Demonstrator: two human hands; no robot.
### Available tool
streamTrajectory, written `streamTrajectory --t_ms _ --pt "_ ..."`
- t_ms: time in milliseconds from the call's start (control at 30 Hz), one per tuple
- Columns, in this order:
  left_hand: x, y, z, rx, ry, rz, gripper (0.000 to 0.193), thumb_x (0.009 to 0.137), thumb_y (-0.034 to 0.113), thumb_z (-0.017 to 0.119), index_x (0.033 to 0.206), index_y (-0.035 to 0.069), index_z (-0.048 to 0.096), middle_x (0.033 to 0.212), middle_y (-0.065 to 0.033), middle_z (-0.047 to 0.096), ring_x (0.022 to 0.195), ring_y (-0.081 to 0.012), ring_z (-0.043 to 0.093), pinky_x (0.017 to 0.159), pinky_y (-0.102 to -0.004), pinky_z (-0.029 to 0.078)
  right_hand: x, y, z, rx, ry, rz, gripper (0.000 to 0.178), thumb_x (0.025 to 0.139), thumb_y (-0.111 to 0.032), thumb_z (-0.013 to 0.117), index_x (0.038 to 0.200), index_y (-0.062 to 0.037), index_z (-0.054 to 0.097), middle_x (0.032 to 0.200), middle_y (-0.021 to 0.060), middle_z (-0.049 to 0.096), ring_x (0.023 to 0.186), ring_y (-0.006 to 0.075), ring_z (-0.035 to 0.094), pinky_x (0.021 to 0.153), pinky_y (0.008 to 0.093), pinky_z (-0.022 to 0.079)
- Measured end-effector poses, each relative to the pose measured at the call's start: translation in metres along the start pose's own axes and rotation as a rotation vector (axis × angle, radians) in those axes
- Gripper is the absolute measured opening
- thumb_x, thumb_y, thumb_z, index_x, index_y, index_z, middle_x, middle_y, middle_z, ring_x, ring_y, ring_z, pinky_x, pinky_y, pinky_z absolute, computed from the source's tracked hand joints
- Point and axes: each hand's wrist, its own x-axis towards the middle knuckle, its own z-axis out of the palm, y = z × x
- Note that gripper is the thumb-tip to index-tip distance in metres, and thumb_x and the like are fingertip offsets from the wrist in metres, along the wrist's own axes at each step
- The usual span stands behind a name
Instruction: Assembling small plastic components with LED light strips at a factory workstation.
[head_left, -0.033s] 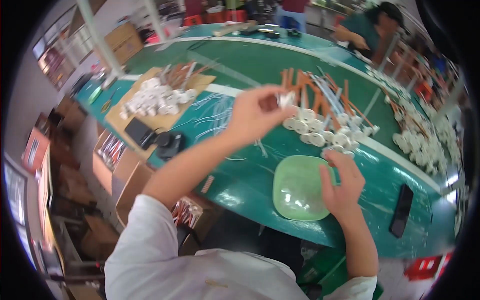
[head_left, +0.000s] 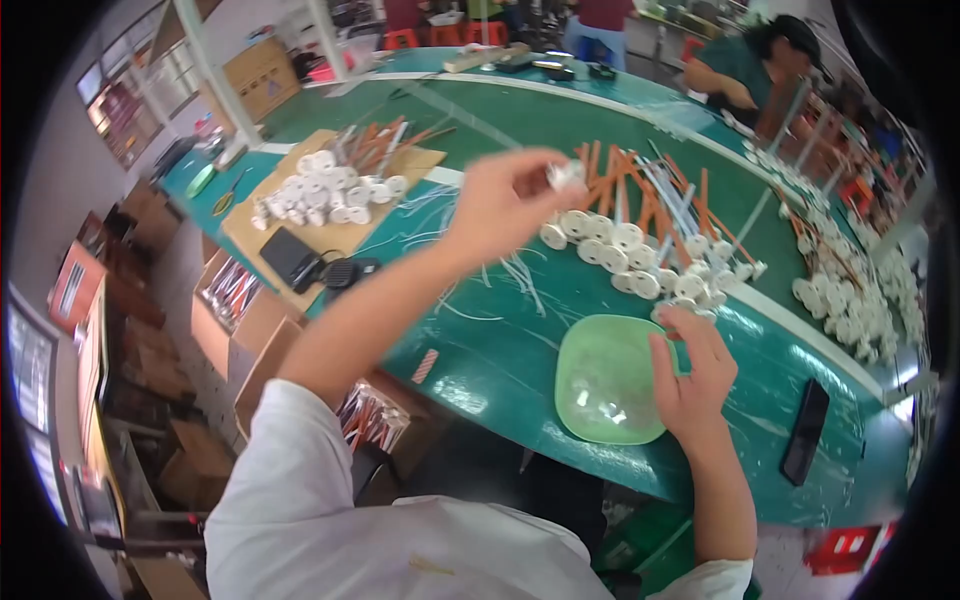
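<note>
My left hand [head_left: 512,195], slightly blurred, is raised over the table. Its thumb and fingers pinch a small white round plastic piece [head_left: 567,176]. Just beyond and to the right lies a pile of white disc-ended pieces [head_left: 622,250], with brown and grey strips [head_left: 645,190] running away from them. My right hand [head_left: 700,375] hovers at the right rim of a light green bowl [head_left: 612,335], thumb and fingers apart, and nothing shows between them. Its fingertips are close to the nearest white discs. Small clear or whitish contents, too fine to make out, lie in the bowl.
White pieces [head_left: 318,188] lie on brown cardboard at the left, near a black device [head_left: 290,260]. Thin white ties [head_left: 520,275] are scattered mid-table. A black phone [head_left: 806,430] lies at the right. Open cartons [head_left: 225,300] stand below the left edge. A co-worker [head_left: 755,70] sits far right.
My left hand has risen slightly with the white piece, away from the pile, uncovering more discs at its left end. The whole view has shifted a little; my right hand stays beside the bowl.
</note>
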Motion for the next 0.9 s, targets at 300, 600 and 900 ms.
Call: streamTrajectory --t_ms 300,600,900 --pt "0.052 -0.031 -0.294 1.132 -0.112 -0.128 0.031 0.094 0.027 0.057 0.081 0.000 0.062 0.072 -0.0122 0.068 0.067 -0.0242 0.070 0.066 -0.0365 0.053 0.003 -0.011 0.013 0.044 -0.108 -0.096 0.019 0.076 0.002 0.072 0.095 0.0005 0.067 0.100 0.0146 0.069 0.086 0.0292 0.067 0.075 0.0352 0.053" --pt "0.042 -0.095 -0.390 1.412 -0.630 -0.538 0.035 0.080 0.011 0.057 0.113 0.011 0.070 0.106 -0.0194 0.070 0.102 -0.0343 0.066 0.089 -0.0433 0.052 0.001 -0.005 0.015 0.070 -0.174 -0.045 0.018 0.074 0.000 0.074 0.091 -0.0010 0.067 0.100 0.0137 0.069 0.085 0.0301 0.067 0.074 0.0361 0.054" --pt "0.064 -0.058 -0.194 1.202 -0.149 0.078 0.027 0.087 0.019 0.065 0.110 0.005 0.067 0.095 -0.0186 0.072 0.086 -0.0353 0.069 0.078 -0.0414 0.055 -0.001 -0.003 0.014 0.082 -0.205 -0.062 0.020 0.073 -0.002 0.076 0.091 -0.0017 0.068 0.099 0.0138 0.069 0.084 0.0305 0.067 0.071 0.0374 0.054"
